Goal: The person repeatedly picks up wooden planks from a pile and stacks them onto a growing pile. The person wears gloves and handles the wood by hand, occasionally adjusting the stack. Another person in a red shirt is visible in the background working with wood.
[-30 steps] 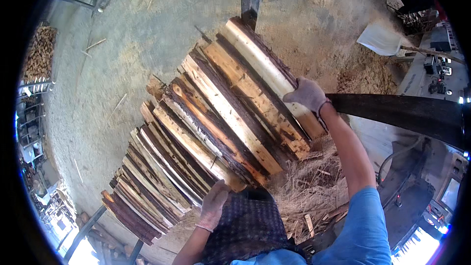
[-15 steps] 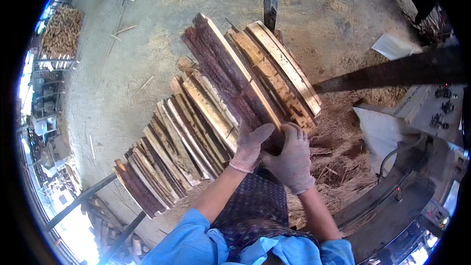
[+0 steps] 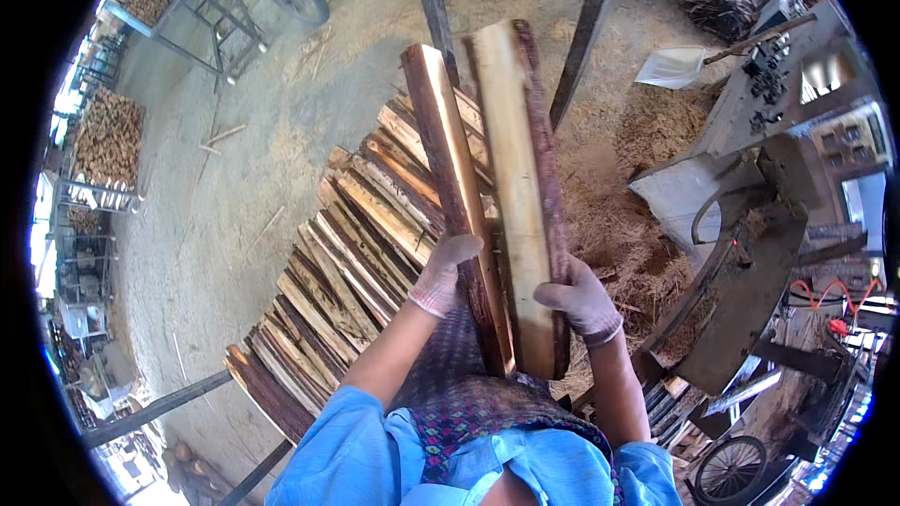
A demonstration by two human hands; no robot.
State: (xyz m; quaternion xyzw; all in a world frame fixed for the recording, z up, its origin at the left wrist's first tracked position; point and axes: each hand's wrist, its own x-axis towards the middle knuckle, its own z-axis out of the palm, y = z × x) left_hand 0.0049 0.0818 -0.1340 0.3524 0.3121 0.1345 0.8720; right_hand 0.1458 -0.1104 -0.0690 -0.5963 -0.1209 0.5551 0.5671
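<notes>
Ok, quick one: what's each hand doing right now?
Left hand: closed, holding the narrow slab.
Right hand: closed, holding the wide slab.

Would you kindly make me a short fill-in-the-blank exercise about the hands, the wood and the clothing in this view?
1. The wider lifted board is in the person's ____ hand.
2. The narrower lifted board is held by the left hand, which wears a ____.
3. The shirt worn with the patterned apron is coloured ____.
4. The row of wood slabs runs toward the picture's lower ____.

Missing words: right; glove; blue; left.
</notes>
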